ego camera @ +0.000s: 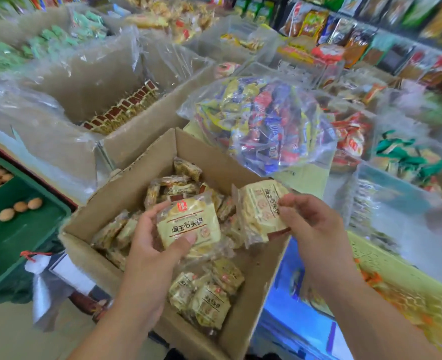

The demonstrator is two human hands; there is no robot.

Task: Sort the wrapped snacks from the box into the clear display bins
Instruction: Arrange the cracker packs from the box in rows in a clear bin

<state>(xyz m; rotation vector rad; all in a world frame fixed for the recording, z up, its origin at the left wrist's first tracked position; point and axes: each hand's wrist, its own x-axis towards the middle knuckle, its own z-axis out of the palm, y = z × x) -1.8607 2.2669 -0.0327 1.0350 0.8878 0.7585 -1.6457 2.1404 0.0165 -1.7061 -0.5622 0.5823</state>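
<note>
Wrapped snacks (206,294) lie in a loose heap in the open cardboard box (262,279) right below us, pale yellow packets stacked thickest along its near and left sides. Toward the far wall the heap thins and some bare cardboard shows.

Our left hand (147,245) grips one packet (188,224) above the middle of the box. The thumb presses on its lower front edge and the fingers curl behind its left edge. Our right hand (316,224) pinches a second packet (260,214) by its right edge. That packet is tilted, and it hangs over the box's right rim. The two packets are just beside each other but apart.

Just past the far right corner of the box, a clear bag of mixed sweets (261,123) bulges toward the rim. On the far left a larger lined carton (147,131) stands close to the box's raised flap. It holds a row of red-brown packets (121,110) along its floor. Clear display bins (240,35) stand further back and to the right, blurred and mostly filled. A green tray (19,242) with round brown pieces (21,206) sits low on the left, well apart from the box. A yellow-green basket (401,279) sits under our right forearm.
</note>
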